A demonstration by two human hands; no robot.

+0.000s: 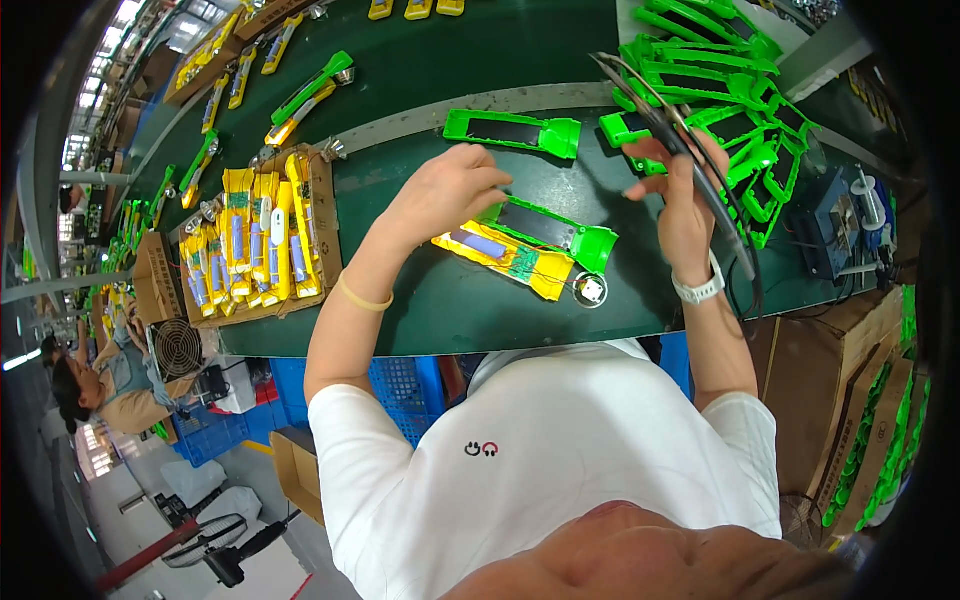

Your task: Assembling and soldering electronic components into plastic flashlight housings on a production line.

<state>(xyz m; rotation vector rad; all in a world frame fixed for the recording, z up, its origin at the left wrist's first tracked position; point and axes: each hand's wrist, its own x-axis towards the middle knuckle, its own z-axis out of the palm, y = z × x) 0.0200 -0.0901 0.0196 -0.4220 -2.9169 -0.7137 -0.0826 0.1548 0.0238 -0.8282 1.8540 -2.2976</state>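
A trough-shaped green shell (590, 243) is lying near the curled left hand (450, 195) and black cords (662, 125) are crossing the half-spread right hand (681, 222) — neither grip showing clearly.

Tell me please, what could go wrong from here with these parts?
The long black cables by the right hand might snag the piled green plastic shells. The round white lamp part lies near the dark green table's front edge and could be knocked off. The exposed green circuit board in the yellow plastic shell could be bumped.
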